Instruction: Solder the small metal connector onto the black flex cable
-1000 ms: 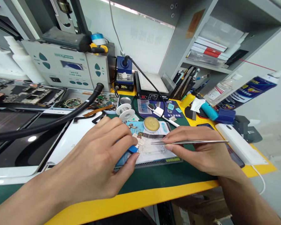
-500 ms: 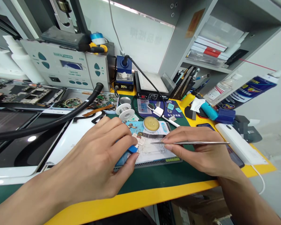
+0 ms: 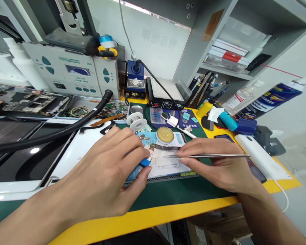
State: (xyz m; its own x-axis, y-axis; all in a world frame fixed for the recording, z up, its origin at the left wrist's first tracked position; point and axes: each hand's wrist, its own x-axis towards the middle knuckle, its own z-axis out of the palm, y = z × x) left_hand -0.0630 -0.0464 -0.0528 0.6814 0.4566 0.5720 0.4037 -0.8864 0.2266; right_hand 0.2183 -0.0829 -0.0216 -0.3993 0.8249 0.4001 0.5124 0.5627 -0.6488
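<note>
The left hand (image 3: 114, 170) bends over the near-left part of a printed white sheet (image 3: 168, 165), its grip closed about a blue piece (image 3: 145, 162) that the fingers mostly hide. The right hand (image 3: 219, 166) has its grip clasped on slim metal tweezers (image 3: 209, 155), whose tips point left over the sheet; whether they touch it cannot be told. A dark flex strip (image 3: 165, 147) lies on the sheet, just behind the tweezers, its right end by the right fingertips. Behind the strip, a round tin (image 3: 165, 135) of yellowish paste stands on the sheet's far side.

The grey station (image 3: 71, 73) at the left reads "QUICK LEAD FREE", with "ESD" near its upper right; its green label is too blurred to read. The blue soldering unit (image 3: 135, 85) shows "355" in yellow digits. White Chinese characters mark the purple card (image 3: 192, 122), and faint ones show on the white panel (image 3: 158, 61). The blue can (image 3: 270, 98) bears slanted lettering, only partly legible. A green, yellow-edged table (image 3: 163, 192) carries everything in hand.
</note>
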